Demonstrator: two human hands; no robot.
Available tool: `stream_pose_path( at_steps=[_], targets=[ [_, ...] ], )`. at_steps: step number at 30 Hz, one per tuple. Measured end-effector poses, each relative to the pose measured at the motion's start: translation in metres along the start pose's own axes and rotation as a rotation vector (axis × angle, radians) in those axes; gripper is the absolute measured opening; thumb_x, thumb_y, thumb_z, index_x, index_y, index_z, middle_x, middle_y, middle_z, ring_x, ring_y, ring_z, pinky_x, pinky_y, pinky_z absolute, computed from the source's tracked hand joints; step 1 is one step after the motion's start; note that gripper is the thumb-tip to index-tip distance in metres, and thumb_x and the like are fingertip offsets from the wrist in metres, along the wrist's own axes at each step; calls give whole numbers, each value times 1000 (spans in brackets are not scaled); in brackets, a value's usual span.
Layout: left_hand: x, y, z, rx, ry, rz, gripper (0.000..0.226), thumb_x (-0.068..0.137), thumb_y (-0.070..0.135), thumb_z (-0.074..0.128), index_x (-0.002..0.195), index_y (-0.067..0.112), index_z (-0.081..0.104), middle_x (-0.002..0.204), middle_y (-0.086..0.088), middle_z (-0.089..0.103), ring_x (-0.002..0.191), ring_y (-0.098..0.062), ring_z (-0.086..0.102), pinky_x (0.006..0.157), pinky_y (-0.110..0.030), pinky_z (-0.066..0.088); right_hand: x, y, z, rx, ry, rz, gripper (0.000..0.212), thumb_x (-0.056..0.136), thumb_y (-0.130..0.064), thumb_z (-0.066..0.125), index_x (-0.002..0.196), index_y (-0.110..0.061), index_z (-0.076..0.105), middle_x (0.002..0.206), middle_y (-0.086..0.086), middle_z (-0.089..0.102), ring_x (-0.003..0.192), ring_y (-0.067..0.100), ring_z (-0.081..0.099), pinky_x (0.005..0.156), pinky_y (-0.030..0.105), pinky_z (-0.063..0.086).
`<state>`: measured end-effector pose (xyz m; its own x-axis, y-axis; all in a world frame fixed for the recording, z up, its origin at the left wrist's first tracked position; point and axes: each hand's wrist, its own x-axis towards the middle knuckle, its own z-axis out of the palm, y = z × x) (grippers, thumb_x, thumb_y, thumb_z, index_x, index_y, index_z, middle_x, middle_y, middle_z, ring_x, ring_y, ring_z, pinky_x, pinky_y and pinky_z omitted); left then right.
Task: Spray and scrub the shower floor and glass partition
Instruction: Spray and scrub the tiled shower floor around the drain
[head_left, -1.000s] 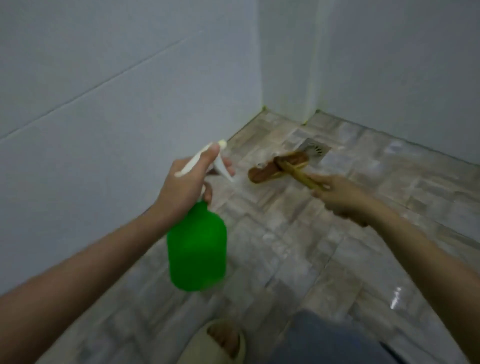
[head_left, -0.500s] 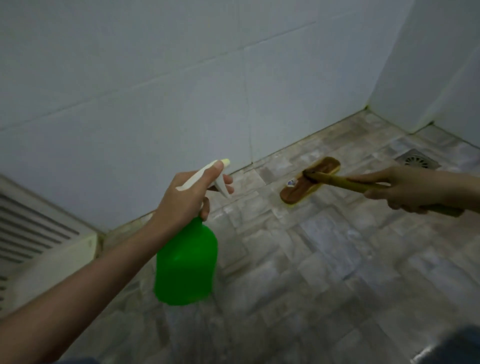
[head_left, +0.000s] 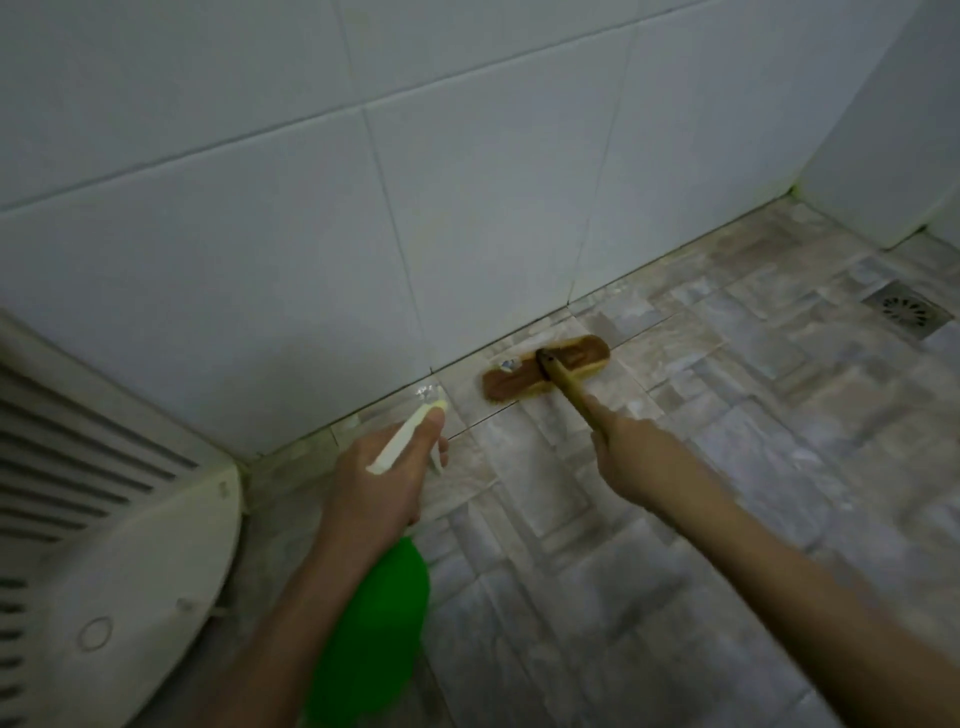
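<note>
One white tiled wall (head_left: 467, 182) fills the far side, and one grey-beige stone-patterned tiled floor (head_left: 675, 519) runs below it. One white slatted plastic fixture (head_left: 130, 545) sits near left. One green plastic spray bottle with a white trigger head (head_left: 379, 623) hangs from my left hand (head_left: 379, 483), fingers curled round its neck, nozzle aimed at the wall's foot. One brown wooden long-handled scrub brush (head_left: 519, 379) is head-down on the floor beside the wall, my right hand (head_left: 639, 457) gripping its handle. One square metal drain (head_left: 906, 312), far right.
</note>
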<state>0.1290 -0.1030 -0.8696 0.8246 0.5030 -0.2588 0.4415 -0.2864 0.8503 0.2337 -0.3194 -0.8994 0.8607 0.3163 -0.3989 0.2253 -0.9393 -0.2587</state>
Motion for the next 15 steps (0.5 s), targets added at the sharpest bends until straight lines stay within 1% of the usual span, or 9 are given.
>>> stream_pose_path(
  at_steps=[2, 4, 5, 7, 9, 11, 12, 14, 15],
  targets=[
    [5, -7, 0, 18, 6, -40, 56, 91, 63, 55, 62, 17, 69, 47, 3, 62, 39, -8, 53, 59, -31, 50, -7, -11, 14, 72, 46, 102, 69, 102, -22, 33, 146, -50, -12, 79, 7, 58, 60, 20, 57, 53, 32, 48],
    [13, -15, 2, -2, 34, -97, 56, 86, 69, 57, 57, 22, 68, 51, 3, 65, 46, -12, 60, 59, -33, 51, -16, -17, 21, 157, 62, 187, 68, 102, -21, 33, 148, -48, -10, 77, 8, 60, 57, 21, 57, 54, 34, 51],
    [15, -18, 3, -2, 36, -122, 57, 85, 72, 57, 54, 25, 67, 50, 2, 64, 47, -15, 60, 58, -33, 51, -20, -18, 24, 182, 69, 203, 71, 102, -20, 33, 146, -51, -14, 75, 9, 60, 55, 21, 57, 54, 36, 54],
    [16, -21, 6, 16, 14, -147, 62, 84, 72, 57, 50, 21, 64, 47, 1, 62, 43, -16, 57, 56, -30, 49, -25, -19, 27, 205, 86, 212, 77, 102, -18, 32, 140, -58, -21, 69, 10, 60, 50, 22, 57, 53, 38, 57],
    [13, -17, 9, 29, -11, -131, 62, 86, 69, 57, 53, 17, 65, 49, 1, 64, 39, -12, 55, 52, -25, 46, -27, -17, 27, 206, 67, 236, 71, 103, -21, 31, 144, -55, -16, 70, 10, 60, 50, 22, 57, 56, 40, 58],
    [10, -12, 12, 12, -20, -94, 57, 90, 63, 57, 60, 16, 68, 50, 3, 64, 34, -7, 52, 43, -19, 43, -29, -17, 23, 212, 50, 256, 63, 104, -24, 29, 148, -48, -8, 74, 10, 60, 53, 22, 58, 60, 40, 59],
    [9, -9, 13, 5, -24, -82, 57, 91, 60, 57, 60, 14, 69, 47, 4, 62, 33, -6, 50, 40, -17, 42, -30, -17, 22, 213, 47, 253, 61, 104, -24, 29, 149, -46, -7, 74, 9, 59, 54, 22, 58, 60, 40, 58],
    [6, -5, 15, 10, -22, -76, 60, 91, 60, 58, 57, 11, 67, 39, 4, 56, 32, -7, 50, 40, -16, 42, -31, -17, 20, 211, 41, 241, 61, 104, -24, 29, 149, -45, -6, 75, 9, 59, 56, 23, 59, 60, 40, 58],
    [5, -4, 17, 13, -12, -73, 62, 90, 61, 60, 54, 10, 65, 38, 2, 56, 33, -8, 51, 41, -17, 44, -31, -17, 19, 210, 38, 241, 60, 104, -24, 29, 150, -45, -5, 75, 9, 59, 58, 24, 60, 60, 40, 58]
  ],
)
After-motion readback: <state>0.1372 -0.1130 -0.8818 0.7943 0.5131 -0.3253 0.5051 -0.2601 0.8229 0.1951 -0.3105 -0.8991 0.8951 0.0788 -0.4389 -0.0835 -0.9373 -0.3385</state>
